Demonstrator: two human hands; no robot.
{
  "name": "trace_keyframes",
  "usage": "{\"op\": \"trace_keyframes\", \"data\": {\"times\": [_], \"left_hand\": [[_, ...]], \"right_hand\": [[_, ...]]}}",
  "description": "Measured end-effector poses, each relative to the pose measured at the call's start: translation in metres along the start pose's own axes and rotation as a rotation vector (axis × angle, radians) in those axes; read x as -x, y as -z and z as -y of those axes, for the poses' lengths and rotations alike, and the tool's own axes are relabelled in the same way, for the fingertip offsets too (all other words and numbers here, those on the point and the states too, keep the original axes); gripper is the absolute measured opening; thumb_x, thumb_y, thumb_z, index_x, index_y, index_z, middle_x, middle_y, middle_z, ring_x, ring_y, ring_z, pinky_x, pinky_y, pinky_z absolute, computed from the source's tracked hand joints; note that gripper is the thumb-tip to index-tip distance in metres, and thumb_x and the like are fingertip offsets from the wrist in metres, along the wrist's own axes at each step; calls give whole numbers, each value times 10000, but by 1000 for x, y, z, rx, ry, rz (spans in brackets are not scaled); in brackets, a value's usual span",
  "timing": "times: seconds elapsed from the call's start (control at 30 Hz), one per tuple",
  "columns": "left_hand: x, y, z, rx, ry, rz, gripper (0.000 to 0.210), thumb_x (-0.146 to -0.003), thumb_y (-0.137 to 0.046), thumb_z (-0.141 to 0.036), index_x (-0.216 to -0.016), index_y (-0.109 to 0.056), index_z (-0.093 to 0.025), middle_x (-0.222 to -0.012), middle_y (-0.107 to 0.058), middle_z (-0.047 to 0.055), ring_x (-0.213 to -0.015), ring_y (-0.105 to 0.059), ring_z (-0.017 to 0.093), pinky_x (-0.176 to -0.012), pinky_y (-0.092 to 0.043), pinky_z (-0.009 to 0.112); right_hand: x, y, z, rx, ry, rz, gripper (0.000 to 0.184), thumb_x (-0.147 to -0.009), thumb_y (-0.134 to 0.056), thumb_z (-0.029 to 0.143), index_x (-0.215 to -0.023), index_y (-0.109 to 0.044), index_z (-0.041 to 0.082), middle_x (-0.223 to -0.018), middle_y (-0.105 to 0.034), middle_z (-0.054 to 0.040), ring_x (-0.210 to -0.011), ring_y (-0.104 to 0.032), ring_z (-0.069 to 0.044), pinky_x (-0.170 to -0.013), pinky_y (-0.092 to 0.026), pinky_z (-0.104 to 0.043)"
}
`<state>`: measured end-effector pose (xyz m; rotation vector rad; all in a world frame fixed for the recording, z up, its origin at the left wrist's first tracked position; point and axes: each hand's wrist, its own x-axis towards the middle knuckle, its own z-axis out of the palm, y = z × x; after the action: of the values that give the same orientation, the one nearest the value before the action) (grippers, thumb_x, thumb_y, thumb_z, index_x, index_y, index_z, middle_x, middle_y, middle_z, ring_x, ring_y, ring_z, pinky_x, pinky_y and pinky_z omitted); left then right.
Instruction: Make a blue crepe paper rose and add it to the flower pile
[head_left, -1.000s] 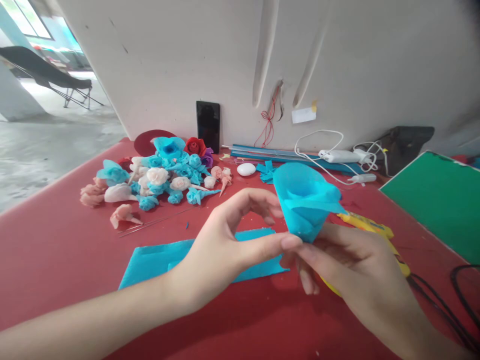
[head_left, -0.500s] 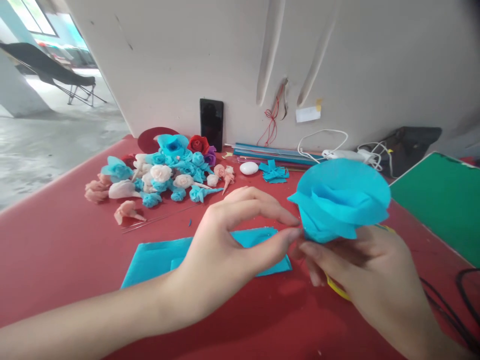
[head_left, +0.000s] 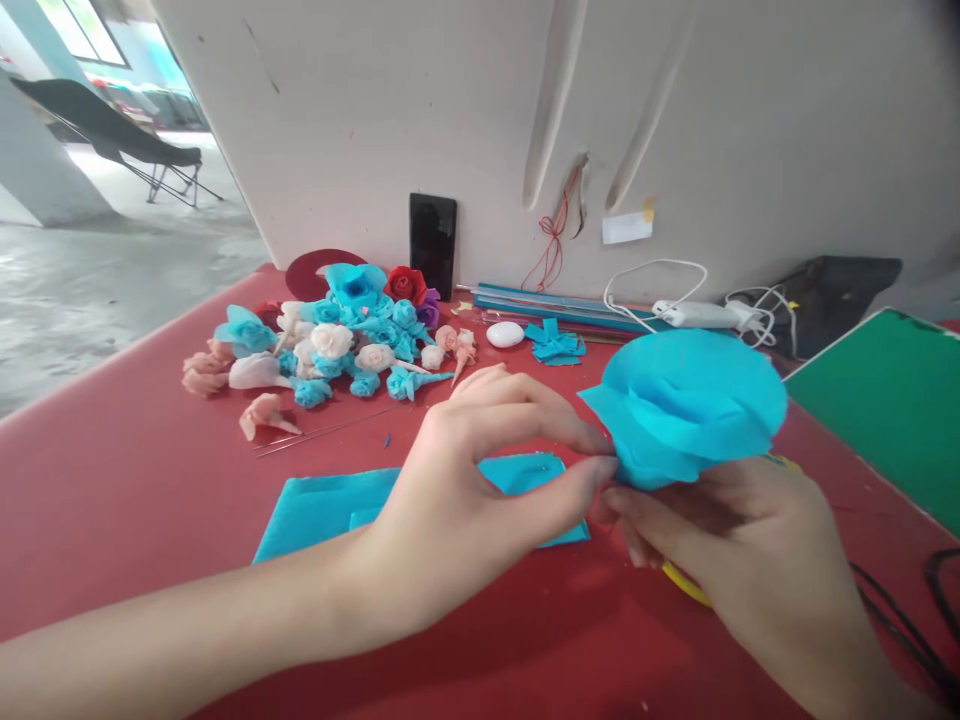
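Observation:
A large turquoise crepe-paper flower (head_left: 690, 405) is held up at the right, its petals wrapped around one another and flaring at the top. My right hand (head_left: 765, 550) grips it from below, fingers closed round its base, which the hand mostly hides. The thumb and forefinger of my left hand (head_left: 465, 500) pinch together at the flower's lower left edge. Part of a yellow object (head_left: 686, 585) shows under my right hand; its kind is hidden. Behind my left hand, folded turquoise crepe paper (head_left: 319, 510) lies on the red table (head_left: 135, 510).
Several blue, white and pink paper flowers (head_left: 330, 342) are heaped at the back left. A phone (head_left: 433, 245) leans on the wall. A white egg-shaped object (head_left: 505, 334), cut blue strips (head_left: 555, 343), a power strip (head_left: 694, 314) and a green board (head_left: 885, 410) lie farther right.
The view has shifted slightly, so everything sits a little farther right. Both hands stay at the flower's base, with almost no change in their grip.

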<state>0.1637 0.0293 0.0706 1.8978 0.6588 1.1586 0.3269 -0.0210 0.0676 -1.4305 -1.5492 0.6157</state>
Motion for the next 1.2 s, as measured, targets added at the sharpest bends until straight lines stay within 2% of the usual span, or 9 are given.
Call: {"op": "trace_keyframes", "data": {"times": [0.37,0.53,0.7,0.9,1.2], "left_hand": [[0,2,0,-69,-22,1,111,-736,-632,-71,-680,-656,-164,-727,-645,-41,-699,-561,93,-794,-438,222],[-1,3,-1,-70,-19,0,105,-736,-643,-83,-687,-647,-176,-752,-668,-38,-713,-587,104,-820,-441,237],[0,2,0,-68,-15,-19,108,-761,-650,-138,-679,-625,-204,-696,-653,-57,-651,-577,108,-760,-453,272],[1,2,1,-79,-9,-24,81,-772,-661,-152,-701,-667,-189,-762,-667,-46,-681,-576,99,-838,-431,274],[1,3,1,-52,-15,-18,51,-786,-656,-163,-757,-697,-164,-768,-682,-32,-713,-599,103,-853,-440,265]], "right_hand": [[1,-2,-1,57,43,-14,332,-732,-691,322,-476,-516,204,-407,-504,53,-354,-449,-67,-354,-363,-144],[2,-2,1,-94,-31,62,233,-764,-668,287,-568,-563,217,-444,-552,63,-378,-522,-68,-380,-412,-117],[4,-2,0,-226,-99,111,134,-761,-669,217,-647,-603,236,-507,-580,84,-388,-539,-39,-363,-393,-66],[3,-1,-1,-199,-67,114,251,-771,-659,250,-549,-550,208,-464,-551,66,-387,-540,-52,-395,-437,-81],[4,-2,0,-158,-94,106,236,-782,-653,269,-563,-588,207,-463,-552,55,-384,-532,-52,-395,-434,-87]]}}
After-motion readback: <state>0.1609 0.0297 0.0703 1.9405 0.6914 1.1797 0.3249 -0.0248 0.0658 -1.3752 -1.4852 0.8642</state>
